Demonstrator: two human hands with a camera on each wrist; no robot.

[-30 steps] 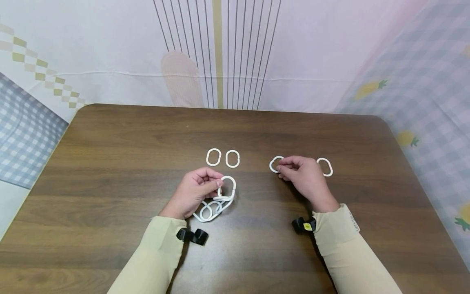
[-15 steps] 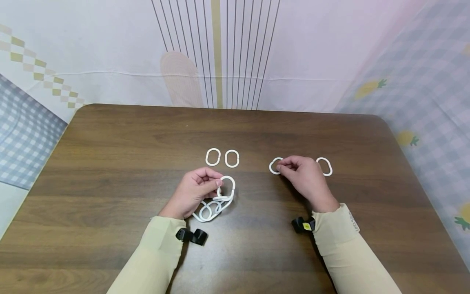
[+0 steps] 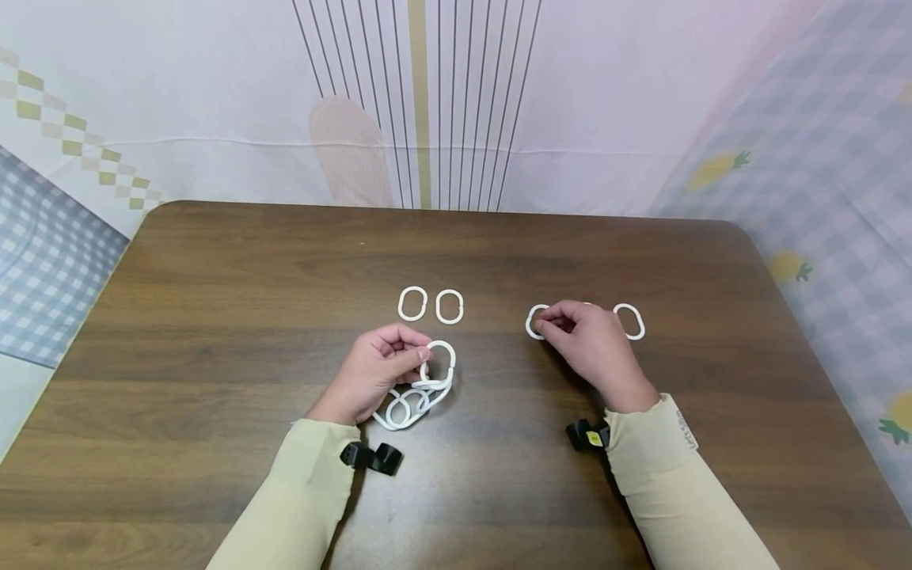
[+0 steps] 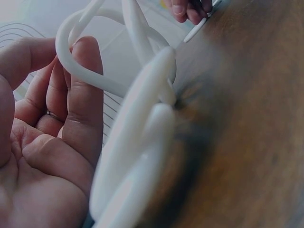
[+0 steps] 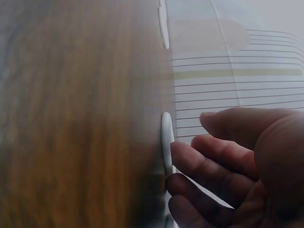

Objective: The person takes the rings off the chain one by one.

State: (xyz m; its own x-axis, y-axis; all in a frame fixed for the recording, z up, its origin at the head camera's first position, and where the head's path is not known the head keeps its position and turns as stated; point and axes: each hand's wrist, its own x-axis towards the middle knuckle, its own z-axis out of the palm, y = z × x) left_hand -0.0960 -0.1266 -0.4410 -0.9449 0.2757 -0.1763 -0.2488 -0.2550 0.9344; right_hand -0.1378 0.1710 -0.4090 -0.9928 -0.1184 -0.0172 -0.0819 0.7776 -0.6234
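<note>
My left hand [image 3: 378, 370] pinches the top ring of a chain of white oval rings [image 3: 440, 388] between thumb and index finger. The linked rings hang down beside the palm, large and close in the left wrist view. At right, my right hand [image 3: 587, 340] reaches over a loose white oval ring [image 3: 533, 323] that lies flat on the table. In the right wrist view, fingertips touch this ring [image 5: 166, 137] while the thumb stays apart from it. Part of the ring is hidden by the hand.
Two loose white rings, a left one [image 3: 412, 304] and a right one [image 3: 450, 306], lie side by side beyond my left hand. Another ring [image 3: 630, 321] lies right of my right hand, and a sliver of one [image 3: 587, 303] shows behind it. The brown wooden table [image 3: 214, 332] meets a patterned cloth [image 3: 235, 95].
The loose ring under my right fingertips has shifted slightly right toward the hand, and a sliver of another ring now shows behind that hand. My left hand holds the chain as before.
</note>
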